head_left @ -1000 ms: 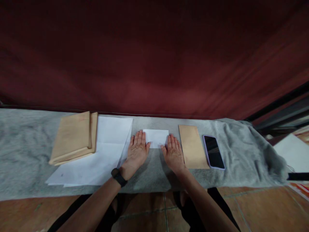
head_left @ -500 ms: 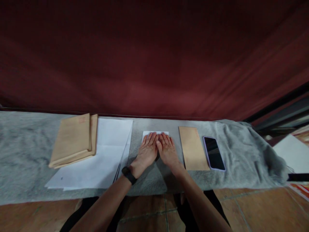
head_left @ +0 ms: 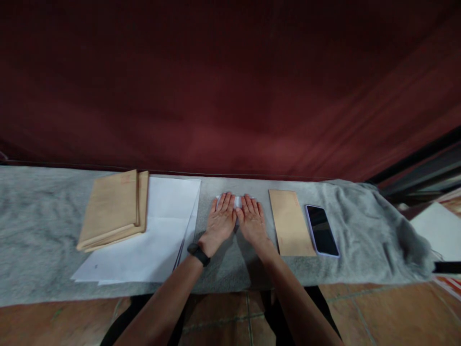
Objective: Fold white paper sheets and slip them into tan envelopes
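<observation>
In the head view, the left hand [head_left: 221, 222] and the right hand [head_left: 252, 223] lie palm down and side by side, fingers extended, on a small rectangular piece of white paper [head_left: 237, 203]; both press flat and grip nothing. The paper rests on a soft grey cloth [head_left: 363, 235], mostly covered by the hands. A black wristwatch [head_left: 199, 254] circles the left wrist. To the left, a pile of brown paper envelopes [head_left: 111, 206] overlaps large white paper sheets [head_left: 167, 230]. To the right lie a single brown paper envelope [head_left: 291, 223] and, just beside it, a dark-screened phone in a lilac case [head_left: 322, 230].
</observation>
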Available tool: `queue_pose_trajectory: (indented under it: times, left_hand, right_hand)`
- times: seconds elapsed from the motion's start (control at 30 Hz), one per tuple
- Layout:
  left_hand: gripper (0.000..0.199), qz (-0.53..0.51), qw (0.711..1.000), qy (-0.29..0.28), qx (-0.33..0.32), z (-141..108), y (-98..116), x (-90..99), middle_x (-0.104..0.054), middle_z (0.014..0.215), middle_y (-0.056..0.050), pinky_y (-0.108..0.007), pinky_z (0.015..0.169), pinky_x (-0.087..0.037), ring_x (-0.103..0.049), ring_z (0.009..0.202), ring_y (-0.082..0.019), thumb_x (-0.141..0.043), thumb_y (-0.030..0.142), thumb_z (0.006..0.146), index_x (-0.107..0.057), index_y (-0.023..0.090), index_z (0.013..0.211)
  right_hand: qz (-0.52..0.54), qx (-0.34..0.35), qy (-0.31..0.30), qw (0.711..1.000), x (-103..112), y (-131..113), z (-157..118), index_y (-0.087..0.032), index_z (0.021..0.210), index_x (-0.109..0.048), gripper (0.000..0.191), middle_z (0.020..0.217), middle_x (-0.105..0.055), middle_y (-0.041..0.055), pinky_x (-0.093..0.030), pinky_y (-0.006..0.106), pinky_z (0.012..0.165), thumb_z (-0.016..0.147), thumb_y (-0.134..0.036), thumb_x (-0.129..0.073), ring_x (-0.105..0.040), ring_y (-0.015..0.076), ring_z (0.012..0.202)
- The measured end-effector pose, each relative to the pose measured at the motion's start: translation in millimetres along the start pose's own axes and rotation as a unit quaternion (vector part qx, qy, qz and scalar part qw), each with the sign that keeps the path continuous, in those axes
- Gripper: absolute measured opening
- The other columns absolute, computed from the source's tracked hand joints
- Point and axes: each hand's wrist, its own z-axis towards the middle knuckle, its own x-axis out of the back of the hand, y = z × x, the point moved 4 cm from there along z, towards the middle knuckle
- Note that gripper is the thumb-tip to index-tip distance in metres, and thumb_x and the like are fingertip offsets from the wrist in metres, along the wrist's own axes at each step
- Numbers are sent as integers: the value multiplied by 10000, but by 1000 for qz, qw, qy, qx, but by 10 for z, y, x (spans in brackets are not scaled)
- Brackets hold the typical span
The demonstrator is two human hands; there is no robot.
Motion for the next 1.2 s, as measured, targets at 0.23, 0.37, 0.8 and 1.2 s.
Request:
queue_pose_trajectory:
  times: [0.23, 0.37, 0.8, 1.2]
  left_hand:
    - [569, 1, 999, 9, 31, -9, -92, 11, -410, 1603, -166, -483, 1255, -229, -308, 1529, -263, -286, 307, 1026, -395, 77, 1534]
    - [581, 0, 998, 14, 54, -29, -158, 17, -402, 1605, -168, -475, 1255, -236, -319, 1524, -269, -281, 336, 1035, -386, 74, 1543]
    - [618, 9, 996, 18, 86, -96, -371, 0, -394, 1602, -187, -493, 1246, -248, -318, 1524, -285, -268, 395, 1045, -352, 61, 1558]
    - [614, 7, 995, -3, 104, -90, -379, 37, -373, 1615, -190, -481, 1264, -213, -281, 1538, -294, -317, 385, 1042, -373, 39, 1546]
  right_hand:
    - [-10, -6, 32, 999, -31, 60, -13, -103, 1550, -410, 585, 1609, -396, 160, -238, 512, 1218, 1091, -427, -244, -356, 307, 1498]
    - [-29, -21, 44, 998, -36, 120, -30, -58, 1555, -382, 600, 1609, -387, 186, -250, 502, 1216, 1092, -416, -248, -372, 316, 1487]
    - [-41, -25, 62, 997, -25, 298, -107, -59, 1565, -360, 615, 1598, -403, 202, -297, 497, 1199, 1081, -435, -313, -363, 314, 1491]
    - [-46, -22, 41, 998, 34, 338, -144, -65, 1554, -388, 566, 1597, -411, 183, -278, 491, 1210, 1078, -363, -312, -370, 312, 1488]
